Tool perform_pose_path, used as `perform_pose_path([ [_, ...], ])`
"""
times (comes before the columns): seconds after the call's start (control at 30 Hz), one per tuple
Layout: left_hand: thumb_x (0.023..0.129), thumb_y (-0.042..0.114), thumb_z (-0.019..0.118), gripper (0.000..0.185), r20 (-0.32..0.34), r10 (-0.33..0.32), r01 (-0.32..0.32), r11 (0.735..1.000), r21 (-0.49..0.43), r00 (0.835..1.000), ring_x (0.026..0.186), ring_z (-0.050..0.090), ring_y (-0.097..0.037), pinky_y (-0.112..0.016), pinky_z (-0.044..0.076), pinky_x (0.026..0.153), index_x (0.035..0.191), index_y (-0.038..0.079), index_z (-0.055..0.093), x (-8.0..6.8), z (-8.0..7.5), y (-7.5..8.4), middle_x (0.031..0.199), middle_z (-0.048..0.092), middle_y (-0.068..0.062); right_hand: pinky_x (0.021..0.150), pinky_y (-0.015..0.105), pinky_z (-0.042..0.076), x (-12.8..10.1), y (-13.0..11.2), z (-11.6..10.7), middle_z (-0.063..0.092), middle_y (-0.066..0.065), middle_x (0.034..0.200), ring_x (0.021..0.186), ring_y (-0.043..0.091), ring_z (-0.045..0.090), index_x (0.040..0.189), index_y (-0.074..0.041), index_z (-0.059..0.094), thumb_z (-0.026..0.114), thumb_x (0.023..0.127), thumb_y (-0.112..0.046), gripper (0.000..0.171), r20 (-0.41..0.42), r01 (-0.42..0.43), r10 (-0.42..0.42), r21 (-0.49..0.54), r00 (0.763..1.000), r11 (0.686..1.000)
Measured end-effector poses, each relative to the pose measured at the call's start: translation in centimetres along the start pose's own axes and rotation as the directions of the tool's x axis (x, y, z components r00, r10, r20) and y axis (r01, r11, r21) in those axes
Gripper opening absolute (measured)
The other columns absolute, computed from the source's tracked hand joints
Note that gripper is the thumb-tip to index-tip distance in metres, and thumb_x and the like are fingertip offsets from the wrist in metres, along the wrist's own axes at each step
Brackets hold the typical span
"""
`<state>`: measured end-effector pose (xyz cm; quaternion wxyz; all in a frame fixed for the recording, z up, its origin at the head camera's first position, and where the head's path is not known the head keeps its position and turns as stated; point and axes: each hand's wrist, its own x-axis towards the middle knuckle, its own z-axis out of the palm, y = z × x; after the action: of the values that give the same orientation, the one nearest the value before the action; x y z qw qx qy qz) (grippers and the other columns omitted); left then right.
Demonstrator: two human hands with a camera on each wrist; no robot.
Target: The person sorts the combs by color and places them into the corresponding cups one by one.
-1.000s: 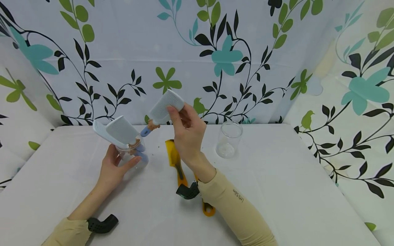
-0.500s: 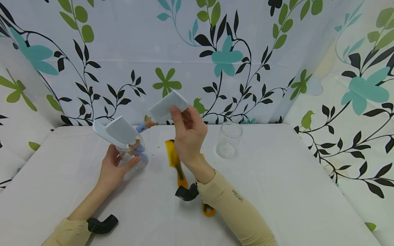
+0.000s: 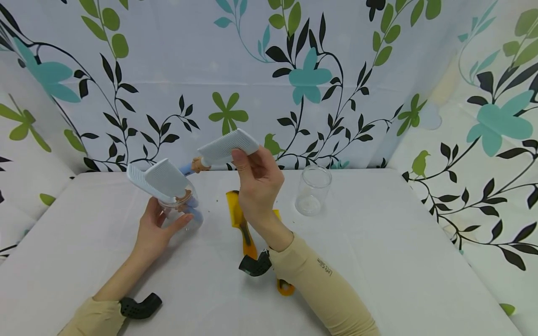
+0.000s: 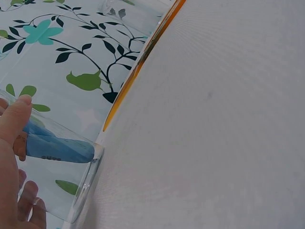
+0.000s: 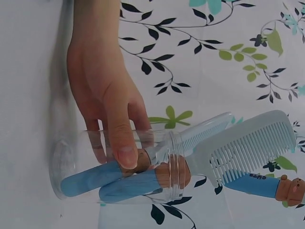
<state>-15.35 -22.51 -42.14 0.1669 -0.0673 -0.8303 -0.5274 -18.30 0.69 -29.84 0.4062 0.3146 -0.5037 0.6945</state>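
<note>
Tabletop (image 3: 378,261): white, matte, lightly creased covering. Nearest, two beige sleeves (image 3: 323,284), smooth and close-fitting, the right one with small dark lettering; at each wrist, a black curved fitting (image 3: 140,306).

Partly under the right forearm, an orange ring-ended handle (image 3: 286,287). Just left of it, one yellow comb (image 3: 237,212), flat, with a dark inlay in its orange handle.

Left hand (image 3: 153,228): thumb and fingers parted, curved around the walls of a clear, smooth cylindrical jar (image 5: 78,160), base toward the tabletop. Inside lean two pale blue combs (image 3: 166,179), handles down, fine-toothed heads fanned out above the rim; handles rounded, blue, with brown moulded collars.

Right hand (image 3: 261,191): thumb and fingers clamped on the head of a third pale blue comb (image 3: 227,147), of like pattern, held tilted in the air, handle pointing left above the jar; its brown collar is bear-shaped.

Farther right, apart, a second clear jar (image 3: 313,191), upright, round-rimmed.

Behind, hanging printed fabric (image 3: 168,42): black stems, green and turquoise leaves, soft folds.
</note>
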Motion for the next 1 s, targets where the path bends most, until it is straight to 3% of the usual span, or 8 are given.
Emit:
perform_pose_path([
  [0.13, 0.089, 0.012, 0.075, 0.079, -0.002, 0.000, 0.000, 1.000, 0.003, 1.000, 0.143, 0.037, -0.016, -0.039, 0.032, 0.121, 0.154, 0.022, 0.030, -0.1, 0.0, 0.0, 0.149, 0.041, -0.008, 0.078, 0.039, 0.063, 0.1, -0.1, -0.1, 0.066, 0.035, 0.103, 0.089, 0.036, 0.072, 0.111, 0.015, 0.059, 0.064, 0.098, -0.027, 0.044, 0.016, -0.020, 0.020, 0.022, 1.000, 1.000],
  [0.47, 0.089, 0.010, 0.075, 0.079, -0.003, 0.003, -0.003, 1.000, -0.008, 1.000, 0.141, 0.038, -0.011, -0.033, 0.033, 0.120, 0.153, 0.022, 0.031, -0.1, 0.1, 0.2, 0.147, 0.042, -0.004, 0.082, 0.046, 0.062, 0.2, 0.0, -0.2, 0.065, 0.032, 0.109, 0.094, 0.045, 0.068, 0.116, 0.013, 0.059, 0.064, 0.096, -0.033, 0.050, 0.051, -0.164, 0.161, 0.062, 0.986, 0.985],
  [0.6, 0.089, 0.011, 0.075, 0.079, -0.003, -0.003, 0.003, 1.000, -0.009, 1.000, 0.142, 0.038, -0.013, -0.033, 0.033, 0.120, 0.153, 0.021, 0.031, -0.1, 0.1, 0.2, 0.147, 0.042, -0.004, 0.085, 0.052, 0.060, -0.1, 0.2, 0.2, 0.064, 0.033, 0.110, 0.097, 0.046, 0.068, 0.116, 0.012, 0.059, 0.063, 0.098, -0.019, 0.036, 0.092, -0.222, 0.214, 0.078, 0.972, 0.972],
  [0.73, 0.089, 0.012, 0.075, 0.078, -0.005, -0.012, 0.012, 1.000, -0.004, 1.000, 0.142, 0.038, -0.016, -0.036, 0.033, 0.121, 0.153, 0.021, 0.031, -0.1, 0.1, 0.3, 0.148, 0.041, -0.005, 0.088, 0.047, 0.060, -0.7, 0.5, 0.5, 0.066, 0.030, 0.112, 0.098, 0.042, 0.069, 0.116, 0.009, 0.061, 0.062, 0.097, -0.002, 0.022, 0.146, -0.265, 0.257, 0.038, 0.955, 0.963],
  [1.0, 0.089, 0.013, 0.075, 0.078, -0.006, -0.021, 0.021, 1.000, 0.001, 1.000, 0.144, 0.037, -0.027, -0.046, 0.032, 0.120, 0.153, 0.021, 0.031, 0.0, 0.1, 0.3, 0.148, 0.042, -0.008, 0.092, 0.039, 0.059, -1.3, 1.1, 0.8, 0.068, 0.027, 0.115, 0.102, 0.036, 0.071, 0.120, 0.008, 0.064, 0.062, 0.096, 0.001, 0.026, 0.188, -0.303, 0.300, -0.016, 0.935, 0.953],
])
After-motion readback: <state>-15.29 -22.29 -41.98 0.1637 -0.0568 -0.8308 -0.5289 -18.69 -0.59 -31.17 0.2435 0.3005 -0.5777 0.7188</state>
